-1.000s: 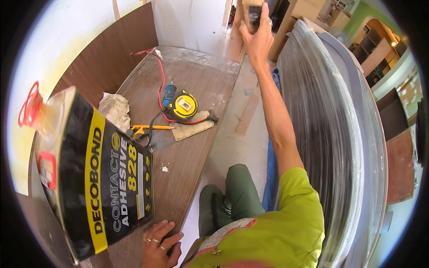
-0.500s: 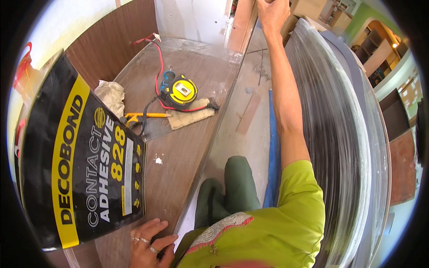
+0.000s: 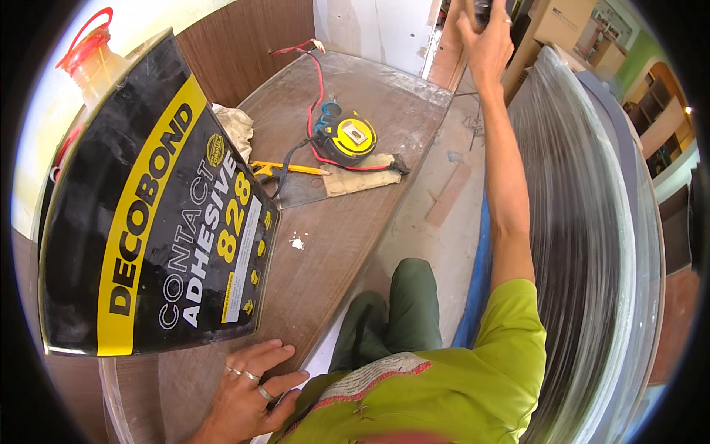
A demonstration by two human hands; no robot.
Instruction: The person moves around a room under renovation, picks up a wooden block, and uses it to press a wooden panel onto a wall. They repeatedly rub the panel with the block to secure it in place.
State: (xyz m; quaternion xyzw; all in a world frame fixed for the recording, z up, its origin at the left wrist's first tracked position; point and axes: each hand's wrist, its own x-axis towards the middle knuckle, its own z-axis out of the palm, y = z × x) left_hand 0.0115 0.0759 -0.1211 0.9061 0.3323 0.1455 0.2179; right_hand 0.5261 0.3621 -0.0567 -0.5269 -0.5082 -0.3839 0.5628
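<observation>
My right arm stretches far forward, and my right hand point(image 3: 488, 48) is closed at the top edge around a dark thing that I cannot make out. My left hand point(image 3: 255, 385) rests at the near edge of the brown wood-grain board point(image 3: 325, 244), fingers apart, holding nothing. Beside it stands a large black tin point(image 3: 81, 274) with a yellow band. Farther along the board lie a black-and-yellow tape measure point(image 3: 353, 138), a yellow pencil point(image 3: 296, 169) and a flat tan piece point(image 3: 359, 181). A red wire point(image 3: 320, 78) runs behind and under the tape measure.
Crumpled paper point(image 3: 237, 132) sits behind the tin, near a red-capped container point(image 3: 92, 66). On the right, panels wrapped in clear plastic point(image 3: 577, 222) stand along the narrow floor strip point(image 3: 410, 229). Cardboard boxes point(image 3: 551, 37) are stacked at the back right.
The view has shifted, so the board and tin appear farther right and higher. A dark thing now shows at my right hand. My left hand stays spread at the board's near edge.
</observation>
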